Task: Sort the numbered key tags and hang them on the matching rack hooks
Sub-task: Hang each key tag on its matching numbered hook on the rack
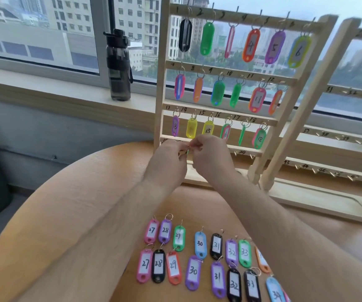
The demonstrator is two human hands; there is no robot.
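Observation:
A wooden key rack [227, 70] stands at the far side of the round table, its upper three rows hung with coloured tags numbered 1 to 18. My left hand [169, 159] and my right hand [210, 154] meet at the left end of the fourth rail. Between their fingertips they pinch a small green key tag [188, 151] by its ring; most of it is hidden. Near me, several numbered tags [199, 258] from 27 to 34 lie in two rows on the table.
A second wooden rack [350, 92] with bare hooks numbered in the thirties and forties stands to the right. A dark water bottle [118, 66] sits on the window sill at the left. The wooden table [77, 192] curves away on the left.

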